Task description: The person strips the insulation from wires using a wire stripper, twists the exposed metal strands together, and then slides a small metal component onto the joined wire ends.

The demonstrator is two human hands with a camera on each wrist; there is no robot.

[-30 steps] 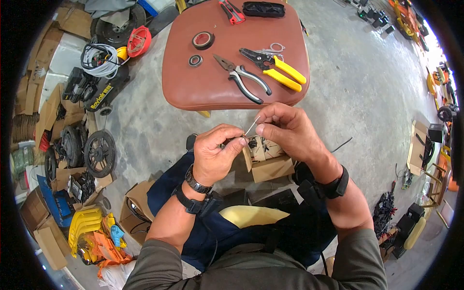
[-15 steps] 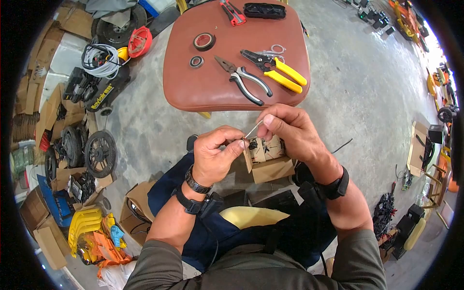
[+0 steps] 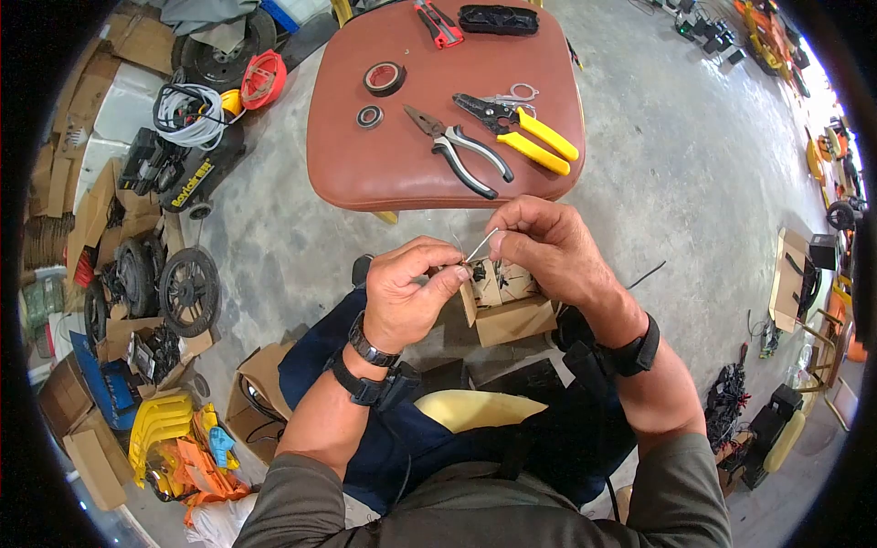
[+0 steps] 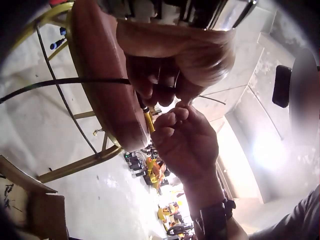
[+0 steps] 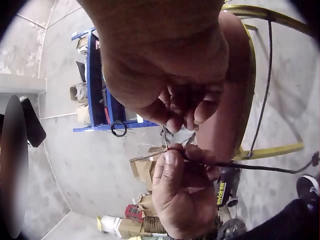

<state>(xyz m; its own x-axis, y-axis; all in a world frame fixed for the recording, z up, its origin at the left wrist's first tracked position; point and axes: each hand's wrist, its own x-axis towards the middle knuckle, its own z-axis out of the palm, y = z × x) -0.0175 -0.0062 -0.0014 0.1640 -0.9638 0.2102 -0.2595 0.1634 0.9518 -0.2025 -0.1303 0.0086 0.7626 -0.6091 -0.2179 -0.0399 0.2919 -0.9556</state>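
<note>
My left hand [image 3: 408,285] pinches a black cable [image 5: 250,166] between thumb and forefinger, close to its end. From that pinch a thin whitish wire [image 3: 480,246] slants up toward my right hand [image 3: 553,248]. The right thumb and forefinger pinch the wire's upper end. In the right wrist view a second, brownish bare wire [image 5: 145,156] sticks out sideways past the left thumb. On the left wrist side, the cable [image 4: 65,81] runs into the curled left fingers, and the spot where the wires meet is hidden there.
A brown padded stool [image 3: 393,164] ahead bears pliers [image 3: 448,142], yellow-handled wire strippers [image 3: 530,142], small scissors [image 3: 522,91], tape [image 3: 385,78], a ring [image 3: 369,116] and a red cutter [image 3: 440,26]. Below the hands stands a cardboard box [image 3: 516,321]. Wheels [image 3: 189,290] and boxes line the left.
The right thumb lifted, then came back down near the wire's tip. The wire's upper end has swung slightly to the right. My left hand keeps its place.
</note>
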